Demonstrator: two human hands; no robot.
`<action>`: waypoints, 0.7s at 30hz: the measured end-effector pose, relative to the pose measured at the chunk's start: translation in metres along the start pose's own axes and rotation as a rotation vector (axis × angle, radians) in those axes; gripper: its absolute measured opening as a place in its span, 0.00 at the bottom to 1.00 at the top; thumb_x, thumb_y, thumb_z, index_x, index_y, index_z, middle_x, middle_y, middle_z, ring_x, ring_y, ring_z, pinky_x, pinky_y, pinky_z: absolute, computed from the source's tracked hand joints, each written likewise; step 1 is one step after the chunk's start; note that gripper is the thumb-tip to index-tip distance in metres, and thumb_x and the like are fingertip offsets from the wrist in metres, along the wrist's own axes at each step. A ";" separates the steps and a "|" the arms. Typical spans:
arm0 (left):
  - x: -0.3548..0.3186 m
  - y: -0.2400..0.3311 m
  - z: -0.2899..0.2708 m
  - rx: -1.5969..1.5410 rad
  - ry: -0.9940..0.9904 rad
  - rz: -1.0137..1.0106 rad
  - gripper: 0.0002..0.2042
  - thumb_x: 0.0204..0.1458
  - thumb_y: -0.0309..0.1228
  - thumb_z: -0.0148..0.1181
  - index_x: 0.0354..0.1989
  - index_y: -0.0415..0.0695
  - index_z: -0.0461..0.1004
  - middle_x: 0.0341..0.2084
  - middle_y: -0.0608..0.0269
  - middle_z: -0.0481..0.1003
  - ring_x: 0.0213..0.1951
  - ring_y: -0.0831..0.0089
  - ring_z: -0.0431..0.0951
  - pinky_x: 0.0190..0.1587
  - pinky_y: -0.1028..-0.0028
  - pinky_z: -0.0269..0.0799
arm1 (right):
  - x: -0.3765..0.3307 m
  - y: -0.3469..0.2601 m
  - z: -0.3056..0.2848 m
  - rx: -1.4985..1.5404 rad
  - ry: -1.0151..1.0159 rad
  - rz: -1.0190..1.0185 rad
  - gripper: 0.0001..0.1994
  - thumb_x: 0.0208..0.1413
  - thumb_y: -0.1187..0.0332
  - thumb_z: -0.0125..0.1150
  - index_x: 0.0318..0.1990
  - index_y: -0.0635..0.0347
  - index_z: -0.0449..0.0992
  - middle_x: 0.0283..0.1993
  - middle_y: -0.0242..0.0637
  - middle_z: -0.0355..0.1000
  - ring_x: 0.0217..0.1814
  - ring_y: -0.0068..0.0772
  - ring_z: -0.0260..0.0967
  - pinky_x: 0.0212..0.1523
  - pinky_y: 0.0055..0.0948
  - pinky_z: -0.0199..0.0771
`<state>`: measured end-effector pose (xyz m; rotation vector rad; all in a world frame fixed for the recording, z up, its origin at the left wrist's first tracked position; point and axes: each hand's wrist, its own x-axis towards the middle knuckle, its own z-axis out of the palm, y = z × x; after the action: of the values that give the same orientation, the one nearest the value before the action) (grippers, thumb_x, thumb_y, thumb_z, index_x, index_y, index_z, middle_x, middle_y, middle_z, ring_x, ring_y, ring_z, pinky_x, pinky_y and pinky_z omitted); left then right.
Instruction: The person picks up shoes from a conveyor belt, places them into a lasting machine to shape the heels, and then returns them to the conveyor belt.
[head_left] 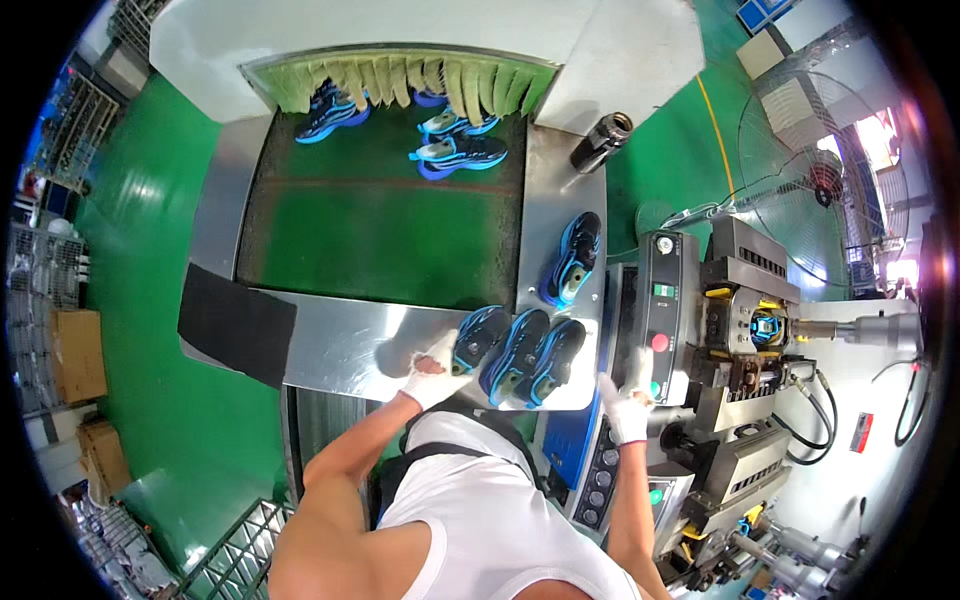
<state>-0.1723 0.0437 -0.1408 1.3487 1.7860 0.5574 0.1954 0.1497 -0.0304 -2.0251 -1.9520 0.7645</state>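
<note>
My left hand (436, 374), in a white glove with bare fingertips, grips a black and blue sneaker (483, 335) by its heel end at the front edge of the metal table. Right beside it lie two similar sneakers, a middle one (521, 352) and a right one (558, 362), close together. My gloved right hand (630, 408) holds nothing I can see. Its fingers are apart and stretched up toward a green button (655, 389) at the lower end of the machine's control panel (664, 290); whether they touch it I cannot tell. A shoe (767, 328) sits in the machine's clamp.
A conveyor belt (380, 240) carries several sneakers (458, 156) beneath a green strip curtain (400, 78). On the belt's right metal ledge lie another sneaker (573, 260) and a dark flask (602, 143). The pressing machine (745, 400) stands at right, with a large fan (825, 182) behind.
</note>
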 end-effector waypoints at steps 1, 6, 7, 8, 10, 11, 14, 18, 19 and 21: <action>0.004 0.015 -0.004 -0.027 0.022 -0.004 0.35 0.42 0.36 0.75 0.60 0.40 0.68 0.54 0.43 0.75 0.58 0.45 0.75 0.63 0.55 0.69 | -0.006 -0.047 0.010 0.104 -0.079 0.069 0.50 0.51 0.53 0.73 0.76 0.66 0.51 0.80 0.57 0.48 0.82 0.50 0.48 0.77 0.36 0.49; 0.031 -0.025 0.021 -0.179 -0.036 0.018 0.35 0.45 0.39 0.72 0.62 0.40 0.67 0.57 0.43 0.74 0.59 0.46 0.75 0.63 0.56 0.69 | -0.017 -0.070 0.195 0.032 0.027 0.007 0.46 0.46 0.57 0.76 0.71 0.67 0.60 0.70 0.55 0.63 0.75 0.52 0.58 0.74 0.38 0.58; 0.031 -0.013 0.001 -0.292 -0.152 -0.077 0.37 0.46 0.43 0.72 0.64 0.40 0.66 0.57 0.43 0.74 0.58 0.46 0.76 0.62 0.56 0.70 | -0.020 -0.073 0.214 0.070 0.139 0.073 0.45 0.45 0.58 0.76 0.69 0.66 0.63 0.68 0.55 0.65 0.73 0.52 0.61 0.73 0.37 0.59; 0.031 0.004 -0.028 -0.231 -0.197 -0.208 0.38 0.46 0.45 0.72 0.65 0.41 0.66 0.57 0.44 0.75 0.59 0.47 0.76 0.62 0.56 0.70 | -0.018 -0.080 0.223 0.093 0.218 0.101 0.40 0.45 0.60 0.74 0.66 0.67 0.66 0.65 0.53 0.67 0.70 0.48 0.65 0.71 0.36 0.62; 0.035 0.003 -0.051 -0.078 -0.208 -0.390 0.41 0.46 0.51 0.72 0.65 0.40 0.66 0.55 0.43 0.77 0.57 0.48 0.79 0.61 0.57 0.71 | -0.010 -0.087 0.224 0.161 0.212 0.161 0.37 0.46 0.63 0.73 0.65 0.66 0.68 0.64 0.54 0.70 0.68 0.51 0.67 0.70 0.39 0.65; 0.044 -0.013 -0.050 0.003 -0.212 -0.479 0.47 0.44 0.56 0.72 0.67 0.35 0.62 0.55 0.36 0.76 0.56 0.43 0.78 0.62 0.53 0.70 | -0.005 -0.096 0.213 0.239 0.181 0.214 0.37 0.45 0.64 0.72 0.65 0.67 0.68 0.64 0.56 0.70 0.69 0.54 0.67 0.71 0.40 0.64; 0.052 -0.004 -0.094 -0.042 -0.135 -0.398 0.40 0.44 0.53 0.74 0.58 0.34 0.70 0.50 0.38 0.79 0.53 0.45 0.80 0.58 0.54 0.73 | -0.010 -0.124 0.160 0.500 0.148 0.495 0.37 0.45 0.66 0.75 0.64 0.68 0.70 0.56 0.49 0.77 0.58 0.45 0.75 0.64 0.35 0.71; 0.062 -0.007 -0.086 -0.007 -0.047 -0.201 0.19 0.46 0.42 0.76 0.34 0.36 0.79 0.33 0.57 0.81 0.35 0.63 0.79 0.43 0.62 0.75 | -0.072 -0.133 0.104 0.874 0.273 0.571 0.36 0.45 0.69 0.77 0.64 0.67 0.71 0.58 0.47 0.76 0.59 0.37 0.74 0.63 0.33 0.71; 0.065 -0.001 -0.080 0.008 -0.134 -0.177 0.18 0.47 0.40 0.75 0.34 0.37 0.79 0.32 0.59 0.80 0.34 0.67 0.78 0.41 0.63 0.75 | -0.096 -0.129 0.095 0.833 0.338 0.558 0.35 0.45 0.69 0.76 0.64 0.66 0.72 0.59 0.47 0.76 0.60 0.37 0.73 0.64 0.34 0.71; 0.064 0.033 -0.066 0.000 -0.185 0.138 0.18 0.49 0.40 0.75 0.35 0.37 0.79 0.30 0.63 0.78 0.33 0.69 0.77 0.40 0.64 0.74 | -0.136 -0.125 0.094 1.010 0.474 0.560 0.35 0.45 0.65 0.77 0.63 0.64 0.73 0.60 0.47 0.75 0.62 0.39 0.73 0.66 0.35 0.70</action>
<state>-0.2133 0.1225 -0.1002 1.4816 1.5534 0.4891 0.0425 0.0100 -0.0177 -1.7887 -0.5104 0.9750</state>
